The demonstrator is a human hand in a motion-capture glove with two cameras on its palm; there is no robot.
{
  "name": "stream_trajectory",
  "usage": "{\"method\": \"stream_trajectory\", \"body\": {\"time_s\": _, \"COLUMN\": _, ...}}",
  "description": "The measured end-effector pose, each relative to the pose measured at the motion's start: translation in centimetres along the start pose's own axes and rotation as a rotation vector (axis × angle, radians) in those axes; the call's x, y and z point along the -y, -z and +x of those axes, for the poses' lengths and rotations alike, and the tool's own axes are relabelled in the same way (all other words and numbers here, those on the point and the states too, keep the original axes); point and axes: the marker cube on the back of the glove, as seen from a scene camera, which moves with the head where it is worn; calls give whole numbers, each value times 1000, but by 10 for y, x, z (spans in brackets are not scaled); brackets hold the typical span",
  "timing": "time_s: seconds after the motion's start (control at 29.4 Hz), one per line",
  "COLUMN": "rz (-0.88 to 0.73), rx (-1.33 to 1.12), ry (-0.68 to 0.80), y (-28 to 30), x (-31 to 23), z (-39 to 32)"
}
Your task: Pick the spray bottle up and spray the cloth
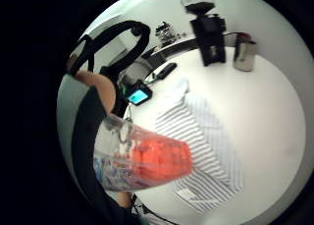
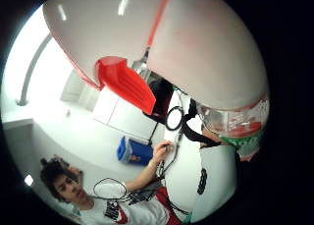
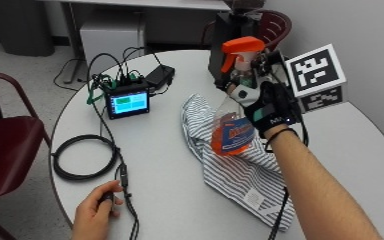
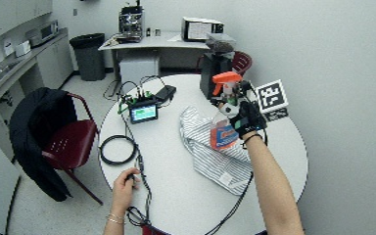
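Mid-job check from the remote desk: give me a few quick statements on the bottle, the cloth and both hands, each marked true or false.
1. The gloved right hand holds the spray bottle lifted above the table. True.
2. The bottle's spray head is blue. False: it is orange, and the liquid inside is orange too.
3. The striped cloth lies crumpled on the table under the bottle. True.
4. The bare left hand is pulling on the cloth. False: it rests near the table's edge on a black cable, apart from the cloth.
5. The small screen lies on top of the cloth. False: it stands on the table beside the cloth, not touching it.
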Motion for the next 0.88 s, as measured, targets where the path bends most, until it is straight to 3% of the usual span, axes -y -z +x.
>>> {"method": "stream_trajectory", "body": {"time_s": 0.54, "rz": -106, "rx": 90, "ry": 51, "y": -102, "x": -15, "z": -20}}
{"method": "stream_trajectory", "body": {"time_s": 0.88, "rz": -112, "rx": 109, "ry": 101, "y": -129, "x": -27, "z": -26}}
